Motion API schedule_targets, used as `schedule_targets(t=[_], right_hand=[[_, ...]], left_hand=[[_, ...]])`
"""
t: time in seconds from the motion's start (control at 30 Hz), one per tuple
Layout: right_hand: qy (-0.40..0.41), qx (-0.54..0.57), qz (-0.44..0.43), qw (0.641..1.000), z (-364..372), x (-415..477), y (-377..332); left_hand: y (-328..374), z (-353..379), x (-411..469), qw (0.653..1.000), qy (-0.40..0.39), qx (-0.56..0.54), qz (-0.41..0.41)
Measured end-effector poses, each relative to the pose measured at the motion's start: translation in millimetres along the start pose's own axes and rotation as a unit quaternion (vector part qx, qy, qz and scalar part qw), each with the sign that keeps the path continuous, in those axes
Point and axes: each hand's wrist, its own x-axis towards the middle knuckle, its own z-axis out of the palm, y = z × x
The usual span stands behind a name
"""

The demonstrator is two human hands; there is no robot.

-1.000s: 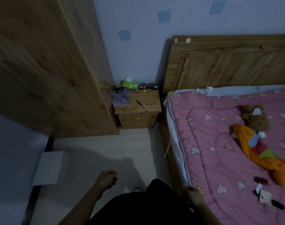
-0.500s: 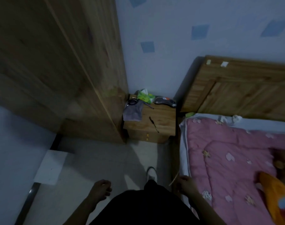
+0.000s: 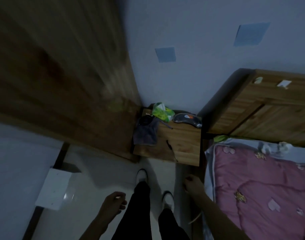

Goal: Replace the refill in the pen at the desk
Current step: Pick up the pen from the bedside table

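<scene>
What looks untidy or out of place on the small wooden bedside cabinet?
A grey cloth hangs over the left edge of the bedside cabinet, and a thin dark pen lies loose and slanted near its front. Nothing looks spilled or broken.

A nightstand (image 3: 181, 144) stands between wardrobe (image 3: 61, 75) and bed (image 3: 261, 179); a pen (image 3: 170, 146), cloth (image 3: 145, 132) and tissue pack (image 3: 161, 112) lie on it

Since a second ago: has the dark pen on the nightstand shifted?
No. The pen lies at the same spot on the nightstand, right of the grey cloth; only the camera moved.
</scene>
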Motion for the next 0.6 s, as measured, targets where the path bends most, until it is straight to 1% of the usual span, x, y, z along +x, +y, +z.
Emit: schedule_targets(t=[0.07,0.17,0.3,0.43,0.53,0.6], right_hand=[[-0.001,-0.021,0.009,1.0,5.8,24.1,-8.5],[-0.007,-0.058,0.003,0.998,17.3,69.7,-16.6],[0.026,-0.085,-0.021,0.996,30.1,132.5,-26.7],[0.06,-0.14,-0.027,0.988,43.4,185.1,-29.4],[0.077,-0.19,-0.013,0.979,52.9,214.9,-32.0],[0.086,-0.194,0.001,0.977,56.6,229.4,-37.8]], left_hand=[[16.9,12.1,13.9,1.0,0.002,0.001,-0.005],[40.0,27.8,39.1,1.0,-0.021,0.009,-0.021],[58.7,47.7,81.5,0.999,-0.032,0.037,-0.007],[65.6,69.6,126.9,0.999,-0.034,0.031,-0.026],[61.6,82.6,156.2,0.998,-0.027,0.042,-0.022],[58.5,87.1,171.1,0.998,-0.027,0.062,-0.014]])
